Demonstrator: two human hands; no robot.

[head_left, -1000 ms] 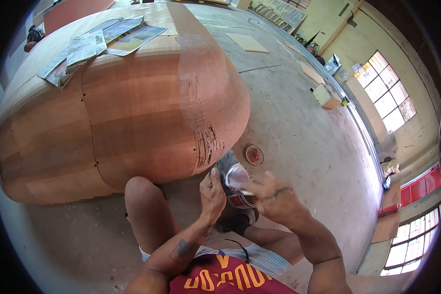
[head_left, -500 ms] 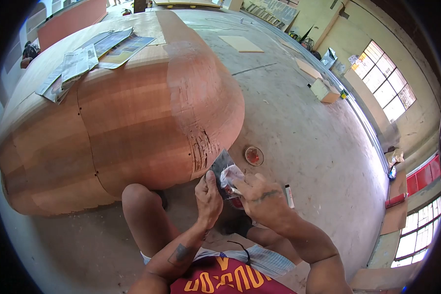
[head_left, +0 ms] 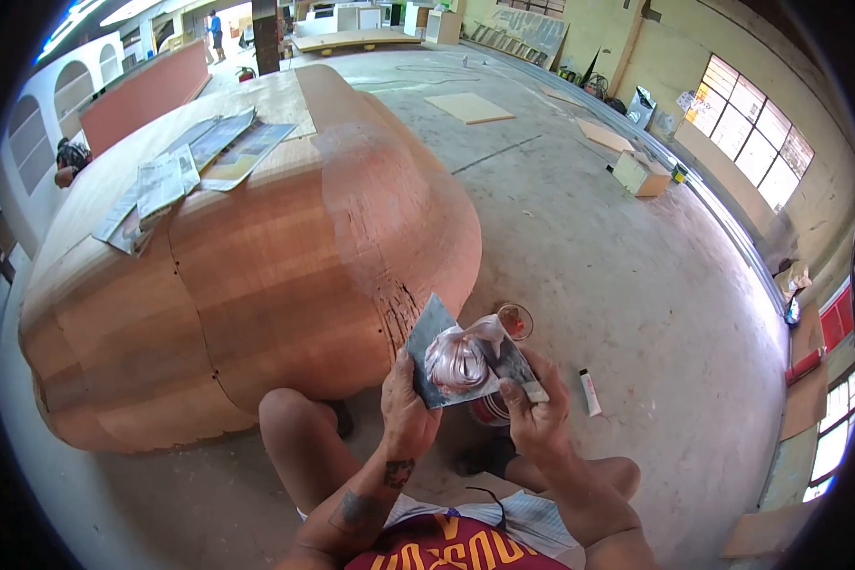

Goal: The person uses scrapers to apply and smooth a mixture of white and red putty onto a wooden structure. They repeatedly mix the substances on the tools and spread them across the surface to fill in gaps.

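Note:
My left hand (head_left: 408, 408) grips the edge of a flat grey plate (head_left: 426, 332), thumb on top. A swirled mound of pinkish putty (head_left: 454, 365) lies on this plate. In my right hand (head_left: 540, 399) is a putty knife (head_left: 516, 367), its dark blade loaded with putty and touching the mound. Just beyond the plate stands a large curved plywood form (head_left: 256, 285). Pale filler (head_left: 361, 190) coats part of its rounded end, with rough dark cracks (head_left: 401, 309) low down. An open tin (head_left: 487, 411) sits below the plate, partly hidden.
A round dish (head_left: 515, 321) with reddish residue and a white tube (head_left: 590, 392) lie on the concrete floor to the right. Newspapers (head_left: 168, 179) rest on the form. Boards (head_left: 470, 107) and a box (head_left: 640, 175) are farther off. Another person (head_left: 70, 160) is behind the form.
My right hand has moved right and turned, bringing the knife blade into view. The putty mound shows more fully on the plate. The view has tilted up a little.

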